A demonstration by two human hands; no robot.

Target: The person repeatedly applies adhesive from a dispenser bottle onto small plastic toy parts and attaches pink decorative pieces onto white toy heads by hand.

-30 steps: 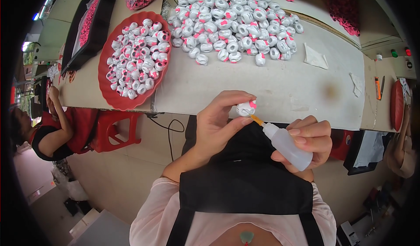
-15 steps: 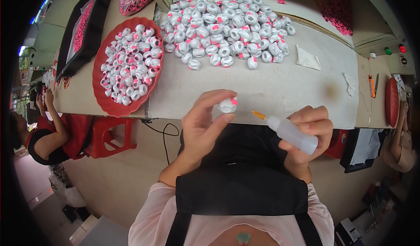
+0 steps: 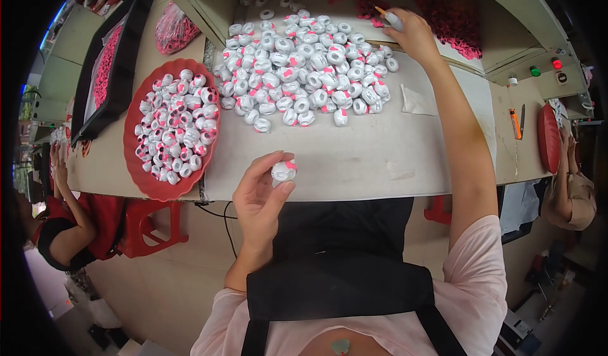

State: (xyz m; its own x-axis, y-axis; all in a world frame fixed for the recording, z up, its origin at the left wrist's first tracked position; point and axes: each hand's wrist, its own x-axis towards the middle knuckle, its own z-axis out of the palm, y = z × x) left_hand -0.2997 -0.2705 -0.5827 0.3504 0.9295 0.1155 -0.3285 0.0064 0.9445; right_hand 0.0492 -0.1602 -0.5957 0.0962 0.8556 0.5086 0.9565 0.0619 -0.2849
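Between the thumb and fingers of my left hand (image 3: 256,191) is a small white rounded doll-head piece (image 3: 284,171) with a pink bow-like patch, held above the table's front edge. My right arm stretches far forward. In my right hand (image 3: 415,36) is a translucent squeeze bottle (image 3: 393,21) with an orange needle tip, which points at small loose pink pieces (image 3: 365,6) at the back. My fingers partly cover the bottle. A big heap of similar white and pink pieces (image 3: 304,71) lies in front of me, left of my right arm.
On the left stands a red scalloped bowl (image 3: 135,161) full of white pieces, some with dark patches. Behind it are a black tray (image 3: 82,118) and a bag of pink pieces (image 3: 175,30). A white cloth (image 3: 418,101) and an orange utility knife (image 3: 515,124) lie rightward. People sit at both sides.
My right hand has moved from beside the white piece to the far back, carrying the squeeze bottle. My left hand still holds the white piece, now lower and further left in view.
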